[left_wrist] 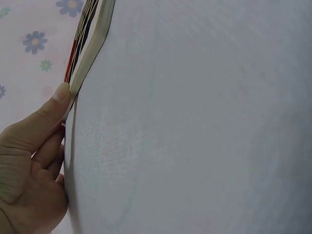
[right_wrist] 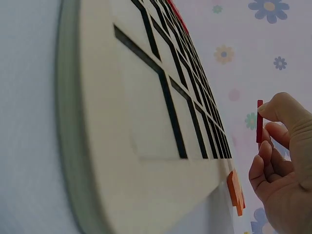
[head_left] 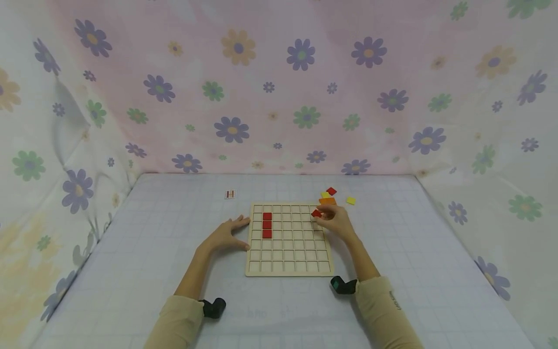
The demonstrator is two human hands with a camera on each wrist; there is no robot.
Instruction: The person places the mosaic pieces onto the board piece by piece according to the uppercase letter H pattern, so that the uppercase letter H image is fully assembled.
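Observation:
A pale wooden grid board [head_left: 289,273] lies flat on the table, with a column of red square tiles [head_left: 267,225] set in its left part. My left hand [head_left: 224,236] touches the board's left edge with thumb and fingers spread. In the left wrist view the thumb [left_wrist: 53,102] meets the rim of the board. Above the board's upper right part, my right hand [head_left: 336,222] pinches another red tile [head_left: 316,213]. That tile shows edge-on between thumb and finger in the right wrist view, clear of the board.
Past the board's upper right corner lie orange tiles [head_left: 328,200], a red tile [head_left: 332,191] and yellow tiles [head_left: 351,200]. A small printed pattern card [head_left: 230,194] lies beyond the upper left corner. Flowered cloth [head_left: 279,97] surrounds the table at the back and sides.

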